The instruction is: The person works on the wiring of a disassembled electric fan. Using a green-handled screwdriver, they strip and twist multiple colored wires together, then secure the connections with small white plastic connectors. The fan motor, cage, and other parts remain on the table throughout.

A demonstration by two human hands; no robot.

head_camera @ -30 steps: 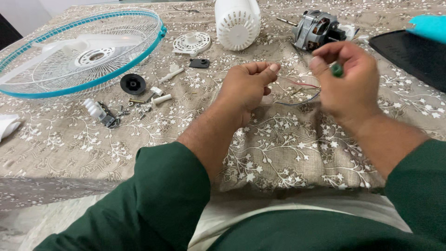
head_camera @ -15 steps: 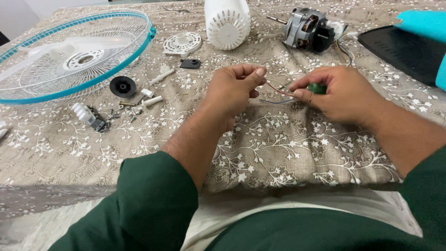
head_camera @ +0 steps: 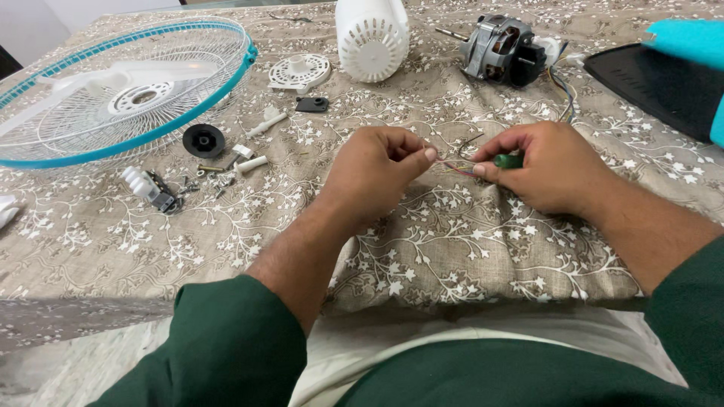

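Observation:
My left hand (head_camera: 375,167) pinches the ends of thin coloured wires (head_camera: 457,166) between thumb and forefinger. My right hand (head_camera: 549,164) grips a small green-handled tool (head_camera: 507,160), its tip pointing at those wires. Both hands hover just above the patterned tablecloth (head_camera: 467,241), a few centimetres apart. The wires trail back toward a fan motor (head_camera: 503,51) at the far side. What the tool's tip looks like is hidden by my fingers.
A fan guard with a teal rim (head_camera: 121,90) lies at the left, a white motor housing (head_camera: 372,38) and a white round vent cover (head_camera: 299,72) at the back. A black knob (head_camera: 204,140), screws and small white parts (head_camera: 226,167) are scattered left of my hands. A black base (head_camera: 664,79) sits right.
Both hands have come down and nearer to me over the cloth. The right hand has lowered from a raised grip, and the tool now points at the wires my left hand holds.

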